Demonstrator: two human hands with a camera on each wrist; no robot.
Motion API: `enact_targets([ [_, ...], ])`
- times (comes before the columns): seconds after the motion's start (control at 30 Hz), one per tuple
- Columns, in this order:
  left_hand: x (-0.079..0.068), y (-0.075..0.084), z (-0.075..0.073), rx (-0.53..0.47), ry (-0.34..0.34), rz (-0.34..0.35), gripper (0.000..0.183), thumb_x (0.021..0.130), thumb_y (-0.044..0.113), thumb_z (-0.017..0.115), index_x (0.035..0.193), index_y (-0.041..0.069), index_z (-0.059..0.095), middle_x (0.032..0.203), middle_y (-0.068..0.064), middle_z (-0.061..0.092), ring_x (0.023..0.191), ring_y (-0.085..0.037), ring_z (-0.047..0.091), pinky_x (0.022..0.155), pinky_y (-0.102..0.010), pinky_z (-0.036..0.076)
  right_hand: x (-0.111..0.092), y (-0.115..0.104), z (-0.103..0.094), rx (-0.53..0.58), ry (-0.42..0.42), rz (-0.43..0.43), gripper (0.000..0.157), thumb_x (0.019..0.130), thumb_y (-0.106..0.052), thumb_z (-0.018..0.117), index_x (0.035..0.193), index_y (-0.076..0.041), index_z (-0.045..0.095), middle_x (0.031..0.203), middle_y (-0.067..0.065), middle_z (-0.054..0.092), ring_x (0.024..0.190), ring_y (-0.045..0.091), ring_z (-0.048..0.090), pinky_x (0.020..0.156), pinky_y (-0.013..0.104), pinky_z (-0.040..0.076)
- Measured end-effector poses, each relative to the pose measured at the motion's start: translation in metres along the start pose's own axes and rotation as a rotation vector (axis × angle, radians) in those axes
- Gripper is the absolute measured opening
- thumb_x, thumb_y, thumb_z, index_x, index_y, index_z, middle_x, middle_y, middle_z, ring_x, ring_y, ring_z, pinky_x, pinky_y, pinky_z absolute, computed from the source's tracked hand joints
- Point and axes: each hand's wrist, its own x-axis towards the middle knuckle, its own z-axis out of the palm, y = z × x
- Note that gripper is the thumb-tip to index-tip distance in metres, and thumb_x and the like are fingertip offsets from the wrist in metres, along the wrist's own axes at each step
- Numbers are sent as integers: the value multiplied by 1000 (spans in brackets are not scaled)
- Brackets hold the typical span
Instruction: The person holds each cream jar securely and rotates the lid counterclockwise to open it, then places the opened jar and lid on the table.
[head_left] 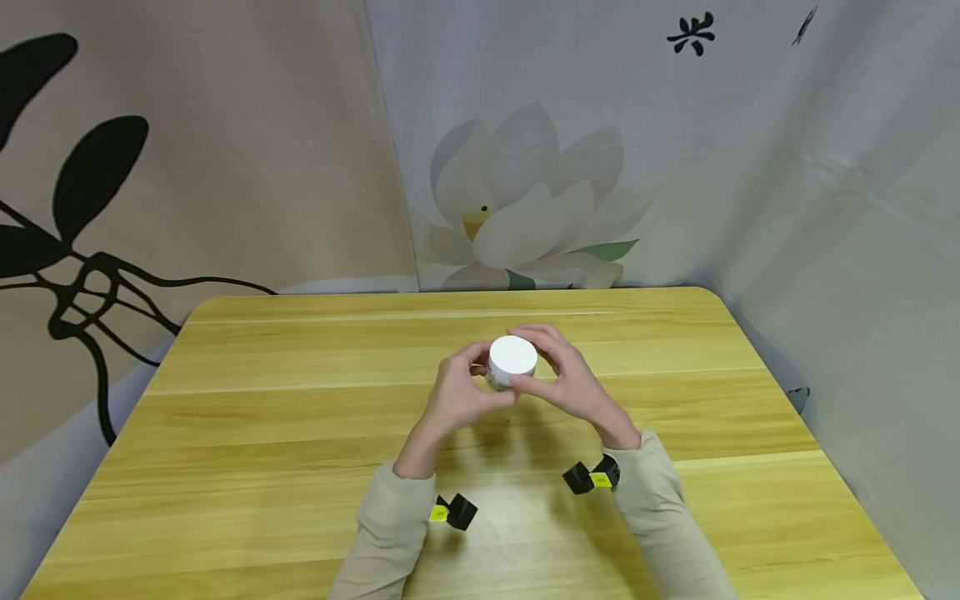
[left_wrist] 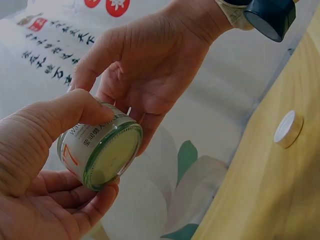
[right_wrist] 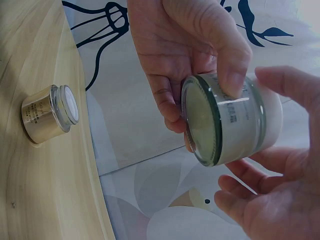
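Observation:
A squat cosmetic cream jar (head_left: 500, 382) with a white lid (head_left: 513, 356) is held above the table between both hands. Its greenish glass base (left_wrist: 114, 157) and printed label show in the left wrist view. My left hand (head_left: 457, 392) grips the glass body, thumb pressed on the label. On the other side, my right hand (head_left: 572, 383) curls its thumb and fingers round the lid end. The jar is tilted in the right wrist view, where the lid (right_wrist: 272, 120) sits on it. Part of the jar is hidden behind the fingers.
A gold jar (right_wrist: 42, 117) with a pale inner top stands on the wooden table (head_left: 262, 467) in the right wrist view. In the left wrist view a small gold cap (left_wrist: 289, 129) lies with its white inside showing. Printed curtains (head_left: 315, 150) hang behind the table.

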Motion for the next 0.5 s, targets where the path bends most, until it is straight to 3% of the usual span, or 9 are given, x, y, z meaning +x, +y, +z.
enact_targets([
  [0.13, 0, 0, 0, -8, 3, 1, 53, 67, 5, 78, 116, -3, 60, 100, -12, 63, 90, -22, 58, 79, -36, 51, 0, 1, 1, 15, 22, 2, 61, 77, 5, 72, 132, 5, 44, 131, 19, 43, 122, 31, 42, 106, 46, 31],
  [0.3, 0, 2, 0, -5, -5, 3, 54, 67, 5, 79, 116, -4, 59, 100, -13, 63, 91, -22, 58, 80, -36, 51, 1, 0, 2, 67, 47, -17, 51, 73, 10, 73, 117, 9, 47, 125, 25, 44, 121, 33, 40, 106, 49, 29],
  [0.4, 0, 3, -1, -8, -4, 12, 54, 67, 5, 79, 116, -4, 60, 100, -13, 63, 90, -22, 58, 79, -35, 51, 0, 0, 1, 72, 31, -37, 46, 75, 10, 71, 117, 8, 51, 125, 22, 45, 121, 30, 40, 105, 43, 32],
  [0.5, 0, 3, -2, -14, -2, 27, 53, 67, 5, 79, 116, -4, 60, 100, -13, 64, 90, -22, 58, 79, -35, 51, 0, 1, 0, 75, -2, -74, 49, 82, 2, 68, 127, 7, 49, 128, 21, 43, 120, 29, 41, 103, 36, 36],
])
